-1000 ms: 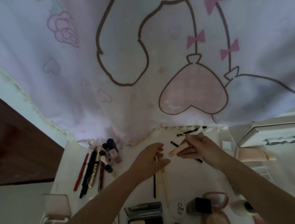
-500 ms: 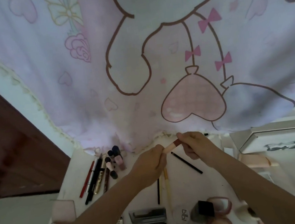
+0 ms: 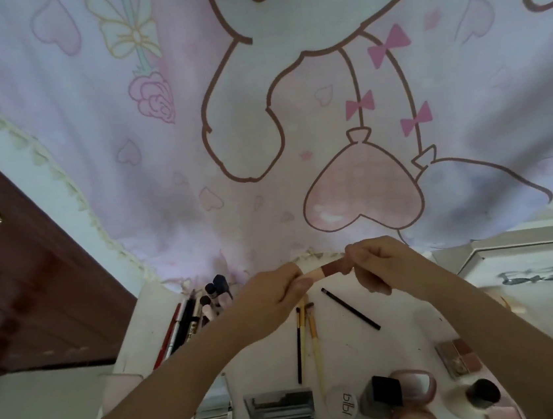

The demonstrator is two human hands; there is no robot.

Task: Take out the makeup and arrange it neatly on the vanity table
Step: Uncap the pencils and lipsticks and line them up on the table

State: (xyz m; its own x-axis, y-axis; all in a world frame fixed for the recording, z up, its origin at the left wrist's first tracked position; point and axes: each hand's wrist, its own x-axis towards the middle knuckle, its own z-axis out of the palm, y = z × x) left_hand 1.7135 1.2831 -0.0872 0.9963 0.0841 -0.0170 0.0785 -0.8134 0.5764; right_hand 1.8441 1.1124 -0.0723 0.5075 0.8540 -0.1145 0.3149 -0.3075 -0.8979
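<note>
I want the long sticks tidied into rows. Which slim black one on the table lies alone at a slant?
The black pencil right of the yellow-handled brushes: it lies diagonally by itself, while the others sit bundled side by side.

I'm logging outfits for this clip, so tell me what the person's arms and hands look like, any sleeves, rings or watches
Both forearms are bare up to the bottom edge of the picture, with no sleeves in view. The left hand and right hand wear no gloves, and no ring, watch or bracelet shows. Whether the nails are painted is too blurred to tell.

Both hands pinch lip tube [image 3: 326, 269] above vanity table [image 3: 402, 329]: left hand [image 3: 274, 295], right hand [image 3: 374, 263]
</note>
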